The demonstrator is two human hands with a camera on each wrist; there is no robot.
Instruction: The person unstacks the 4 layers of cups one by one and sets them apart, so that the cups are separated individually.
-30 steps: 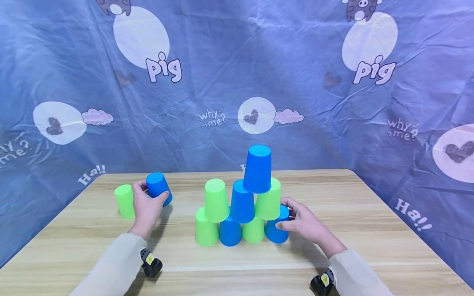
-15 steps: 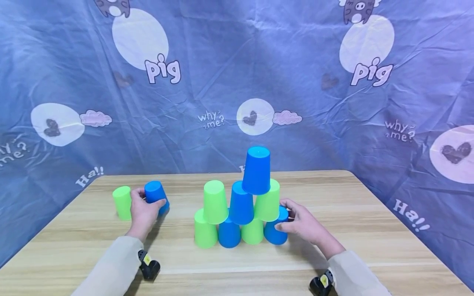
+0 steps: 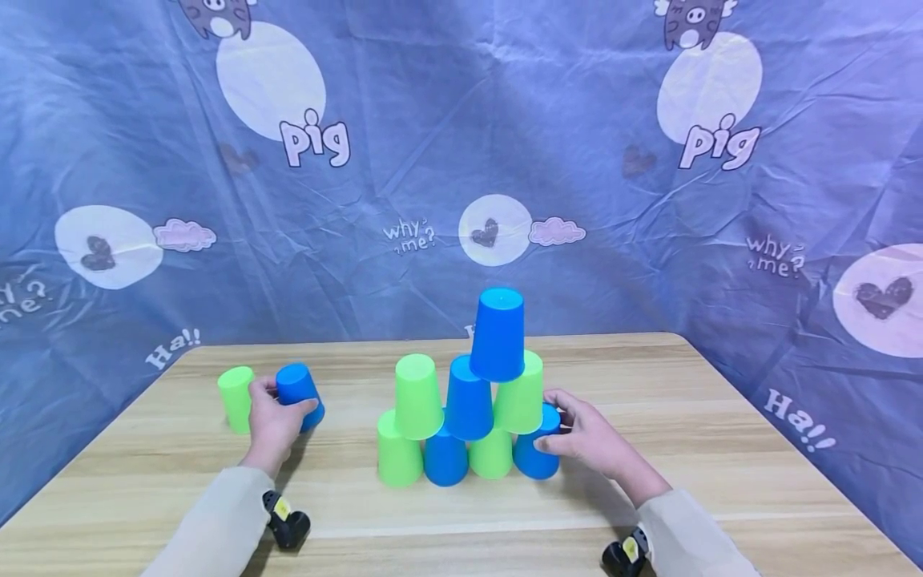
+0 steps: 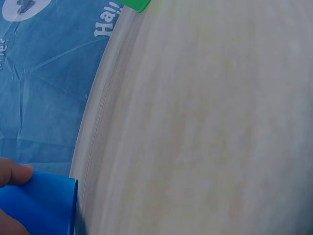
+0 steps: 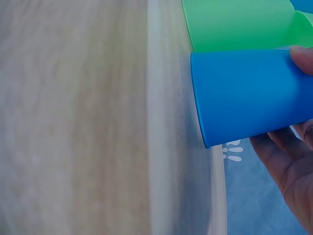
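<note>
The left grip pinches a blue cup at nine o'clock from the stack, and the right grip, holding the corner cup at four o'clock, should be gentle (it may topple).

over the last second, the left hand has lowered its upturned blue cup toward the wooden tabletop, whether touching cannot be told. the cup's top has sunk almost level with that of the lone green cup, now slightly nearer.
</note>
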